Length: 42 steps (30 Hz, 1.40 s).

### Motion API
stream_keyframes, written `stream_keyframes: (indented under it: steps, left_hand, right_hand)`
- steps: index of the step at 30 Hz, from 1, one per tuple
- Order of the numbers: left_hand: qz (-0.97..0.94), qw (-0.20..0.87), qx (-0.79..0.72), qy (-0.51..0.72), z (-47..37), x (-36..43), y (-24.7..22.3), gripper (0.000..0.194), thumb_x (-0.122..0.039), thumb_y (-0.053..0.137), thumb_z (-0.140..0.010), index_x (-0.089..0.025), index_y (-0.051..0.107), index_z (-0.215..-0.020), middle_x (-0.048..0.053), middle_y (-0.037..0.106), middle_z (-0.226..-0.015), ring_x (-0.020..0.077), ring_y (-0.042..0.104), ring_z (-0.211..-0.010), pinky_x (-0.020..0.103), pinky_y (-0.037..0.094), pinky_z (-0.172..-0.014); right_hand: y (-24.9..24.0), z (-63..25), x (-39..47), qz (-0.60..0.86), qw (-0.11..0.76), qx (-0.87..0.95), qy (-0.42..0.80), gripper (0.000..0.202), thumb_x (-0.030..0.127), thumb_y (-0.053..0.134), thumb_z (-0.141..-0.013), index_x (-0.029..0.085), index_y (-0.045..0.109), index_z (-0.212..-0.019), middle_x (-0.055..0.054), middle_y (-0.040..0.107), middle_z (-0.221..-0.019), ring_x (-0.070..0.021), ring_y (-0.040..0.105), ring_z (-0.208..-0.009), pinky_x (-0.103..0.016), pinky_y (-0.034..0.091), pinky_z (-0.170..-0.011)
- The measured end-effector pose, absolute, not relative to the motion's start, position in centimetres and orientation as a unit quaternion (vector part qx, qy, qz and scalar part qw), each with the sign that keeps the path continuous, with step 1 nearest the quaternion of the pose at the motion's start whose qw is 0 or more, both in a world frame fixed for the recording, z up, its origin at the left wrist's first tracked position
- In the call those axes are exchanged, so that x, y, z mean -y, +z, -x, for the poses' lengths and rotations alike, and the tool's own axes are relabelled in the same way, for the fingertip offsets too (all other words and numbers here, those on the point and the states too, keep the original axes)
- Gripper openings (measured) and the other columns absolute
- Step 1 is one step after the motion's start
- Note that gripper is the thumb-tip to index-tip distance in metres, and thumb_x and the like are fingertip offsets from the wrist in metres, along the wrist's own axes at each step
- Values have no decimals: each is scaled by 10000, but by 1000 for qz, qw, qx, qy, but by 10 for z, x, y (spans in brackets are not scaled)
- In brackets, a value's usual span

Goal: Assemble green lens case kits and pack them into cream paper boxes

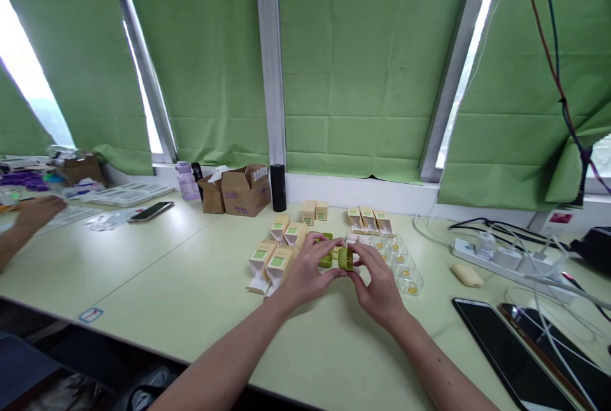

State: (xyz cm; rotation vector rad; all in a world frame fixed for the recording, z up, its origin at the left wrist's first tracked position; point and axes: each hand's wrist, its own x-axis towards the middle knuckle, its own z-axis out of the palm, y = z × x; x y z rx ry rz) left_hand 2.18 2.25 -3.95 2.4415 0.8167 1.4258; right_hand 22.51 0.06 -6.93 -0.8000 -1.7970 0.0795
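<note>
A small olive-green case [345,259] is pinched between the fingertips of both hands, a little above the table. My left hand [308,271] grips it from the left with thumb and fingers. From the right, the thumb and fingers of my right hand [377,284] close on its edge. Another olive-green piece [326,261] shows just behind my left fingers, partly hidden. Left of my hands stand several opened kraft boxes [261,257] with green labels. Clear plastic cups with yellow centres [405,271] are lined up beside my right hand.
Three more kraft boxes [368,220] and two small closed ones [315,210] stand farther back. Cardboard cartons [245,191] and a black bottle [277,188] are by the wall. At right lie a power strip [506,258] and a tablet [506,347]. A co-worker's hand [41,212] is far left.
</note>
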Motion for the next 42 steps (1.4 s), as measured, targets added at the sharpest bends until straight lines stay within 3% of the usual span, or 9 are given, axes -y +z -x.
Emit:
stream_keyframes:
  steps: [4, 8, 12, 24, 42]
  left_hand:
    - [-794, 175, -308, 494, -21, -20, -38, 426, -385, 709, -976, -242, 675, -1376, 129, 703, -1212, 279, 619, -1198, 459, 588, -994]
    - [-742, 294, -367, 478, -23, -21, -37, 325, -415, 600, -1025, -171, 711, -1209, 107, 733, -986, 218, 723, -893, 343, 579, -766]
    - [-714, 389, -372, 447, -28, -23, -37, 322, -447, 622, -990, -139, 688, -1055, 43, 704, -720, 181, 672, -694, 289, 486, -665]
    - [-693, 416, -379, 450, -38, -20, -40, 308, -470, 677, -910, -164, 653, -942, -18, 594, -599, 139, 552, -559, 242, 370, -552]
    - [-650, 483, -387, 441, -42, -23, -41, 542, -693, 742, -795, -182, 592, -889, -85, 479, -515, 87, 376, -450, 220, 263, -468]
  right_hand:
    - [-69, -224, -1, 342, 573, 743, 46, 518, 155, 603, -964, 301, 573, -1460, -134, 629, -1378, -305, 652, -1209, -473, 704, -857]
    - [-68, -223, -1, 345, 590, 727, 66, 465, 180, 625, -961, 293, 611, -1412, -130, 645, -1357, -300, 669, -1182, -479, 705, -855]
    - [-66, -221, 0, 343, 606, 712, 92, 463, 177, 631, -954, 299, 616, -1400, -119, 651, -1335, -290, 674, -1174, -476, 707, -871]
    - [-65, -216, 2, 341, 616, 696, 142, 376, 168, 634, -924, 281, 658, -1282, -109, 635, -1299, -264, 682, -1133, -462, 701, -905]
    - [-71, -218, -1, 335, 606, 714, 104, 355, 173, 625, -930, 288, 638, -1266, -106, 665, -1279, -287, 662, -1197, -489, 691, -928]
